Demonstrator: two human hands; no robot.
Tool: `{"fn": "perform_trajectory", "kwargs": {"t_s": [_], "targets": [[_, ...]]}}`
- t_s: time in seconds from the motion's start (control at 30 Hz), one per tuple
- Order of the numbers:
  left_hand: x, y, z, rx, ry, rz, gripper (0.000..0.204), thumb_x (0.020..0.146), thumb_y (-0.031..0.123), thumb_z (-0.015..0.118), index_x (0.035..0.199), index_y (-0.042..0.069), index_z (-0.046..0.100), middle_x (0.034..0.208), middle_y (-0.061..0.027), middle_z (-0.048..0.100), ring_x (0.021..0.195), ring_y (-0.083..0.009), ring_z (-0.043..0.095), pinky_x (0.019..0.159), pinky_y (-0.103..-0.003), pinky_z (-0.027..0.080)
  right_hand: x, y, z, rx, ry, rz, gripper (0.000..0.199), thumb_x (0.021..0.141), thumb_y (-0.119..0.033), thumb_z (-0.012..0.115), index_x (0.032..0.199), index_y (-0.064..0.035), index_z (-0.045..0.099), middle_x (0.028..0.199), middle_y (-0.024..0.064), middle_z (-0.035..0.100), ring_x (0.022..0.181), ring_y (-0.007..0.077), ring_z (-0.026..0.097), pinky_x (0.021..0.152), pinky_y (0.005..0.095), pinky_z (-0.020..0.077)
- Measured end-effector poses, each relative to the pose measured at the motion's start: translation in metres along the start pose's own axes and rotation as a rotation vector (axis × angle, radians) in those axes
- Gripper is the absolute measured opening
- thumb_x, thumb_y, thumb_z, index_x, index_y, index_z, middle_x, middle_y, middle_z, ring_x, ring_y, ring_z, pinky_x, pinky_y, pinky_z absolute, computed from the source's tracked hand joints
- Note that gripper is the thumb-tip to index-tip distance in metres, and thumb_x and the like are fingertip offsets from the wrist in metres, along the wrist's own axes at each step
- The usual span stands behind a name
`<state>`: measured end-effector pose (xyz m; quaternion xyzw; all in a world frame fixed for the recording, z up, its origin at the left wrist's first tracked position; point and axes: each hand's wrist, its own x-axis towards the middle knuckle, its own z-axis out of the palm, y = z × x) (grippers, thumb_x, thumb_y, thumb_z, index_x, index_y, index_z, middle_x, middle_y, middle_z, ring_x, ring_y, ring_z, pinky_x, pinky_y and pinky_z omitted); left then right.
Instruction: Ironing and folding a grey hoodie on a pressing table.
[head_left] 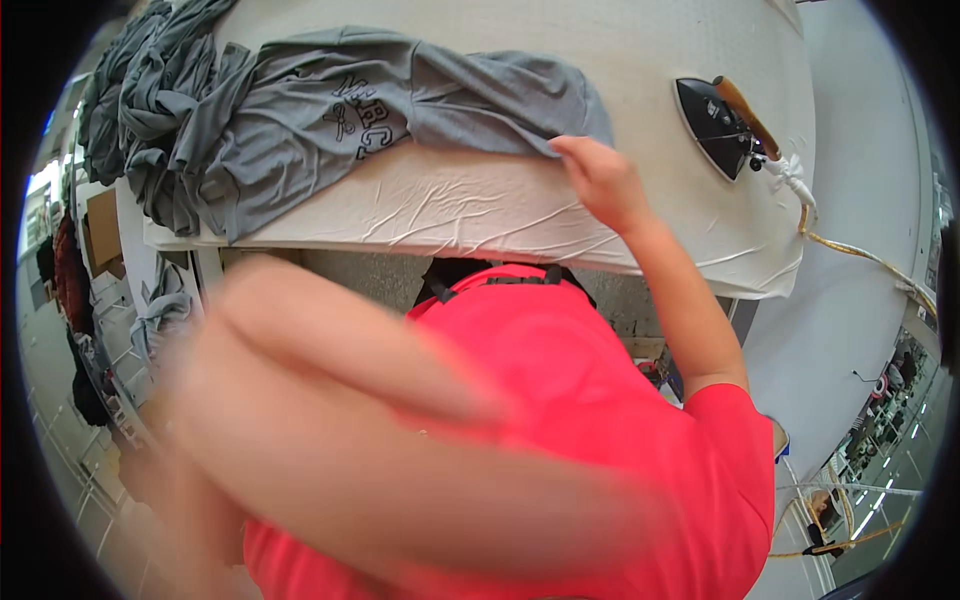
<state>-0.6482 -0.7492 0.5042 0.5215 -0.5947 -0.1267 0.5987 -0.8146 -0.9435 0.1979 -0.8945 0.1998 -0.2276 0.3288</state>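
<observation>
My right hand (603,183) is closed at the near right edge of a grey printed garment (330,125), with thumb and fingertips pinching the cloth. The garment lies stretched across the white padded ironing table (480,205). Dark lettering and a small motif show on its middle, and its left part runs into a bunched heap of grey cloth. My left hand (350,345) is lifted very close to the camera in front of my red shirt. Motion smears it, so its fingers cannot be made out.
A black iron (718,122) with a wooden handle rests on the table at the far right. Its wrapped cord (865,257) trails off the right edge. Below the left edge hangs more grey cloth (160,305). A brown carton (103,230) stands at the left.
</observation>
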Motion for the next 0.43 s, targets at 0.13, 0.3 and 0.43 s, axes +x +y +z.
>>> {"fn": "perform_trajectory", "kwargs": {"t_s": [0.13,0.3,0.43], "targets": [[-0.038,-0.157,-0.042,-0.103,0.169,0.037,0.038,0.108,0.03,0.048,0.131,0.003,0.063,0.123,-0.012,0.072,0.108,-0.0202,0.07,0.091,-0.034,0.057,0.014,0.017,0.011,-0.154,-0.147,-0.096,0.02,0.093,-0.004,0.063,0.11,-0.0081,0.075,0.118,0.0111,0.073,0.108,0.0322,0.069,0.089,0.0402,0.0565],[-0.096,-0.293,-0.02,0.968,-0.527,-0.455,0.043,0.085,0.007,0.076,0.126,0.017,0.071,0.128,-0.0146,0.062,0.121,-0.0374,0.06,0.101,-0.047,0.05,0.037,0.01,-0.011,-0.561,-0.538,-0.156,0.025,0.084,-0.009,0.066,0.107,-0.0108,0.076,0.126,0.0105,0.068,0.117,0.0303,0.063,0.094,0.0421,0.0536],[-0.092,-0.324,-0.03,1.048,-0.811,-0.582,0.046,0.084,0.016,0.079,0.129,0.018,0.069,0.13,-0.0171,0.061,0.126,-0.0373,0.059,0.107,-0.044,0.048,0.061,0.005,-0.037,-0.727,-0.814,-0.122,0.025,0.083,-0.015,0.068,0.106,-0.0129,0.077,0.125,0.009,0.067,0.118,0.0305,0.063,0.095,0.0475,0.0528]]}}
